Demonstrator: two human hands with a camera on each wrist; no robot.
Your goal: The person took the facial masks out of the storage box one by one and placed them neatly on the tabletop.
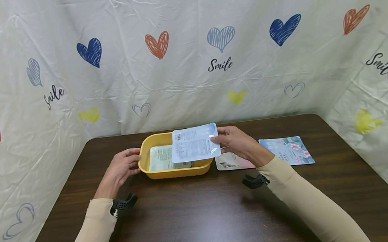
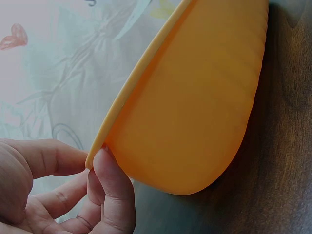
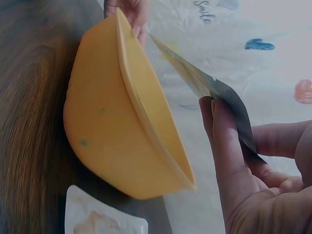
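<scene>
My right hand point(image 1: 241, 143) pinches a light blue flat sachet point(image 1: 195, 143) by its right edge, like a face mask packet, with printed text and a barcode. It hangs over the right part of a yellow plastic basin point(image 1: 174, 173). A pale green sachet point(image 1: 160, 158) lies inside the basin, partly covered from sight by the blue one. At the basin's left end, my left hand point(image 1: 121, 169) grips the rim point(image 2: 127, 87) between thumb and fingers. The right wrist view shows the held sachet point(image 3: 231, 105) edge-on, apart from the basin wall.
On the brown table point(image 1: 196, 214), right of the basin, lies a pink and white sachet point(image 1: 233, 162), partly behind my right hand. Farther right is a blue sachet with pink flowers point(image 1: 288, 151). A white curtain with printed hearts point(image 1: 182, 71) hangs behind the table.
</scene>
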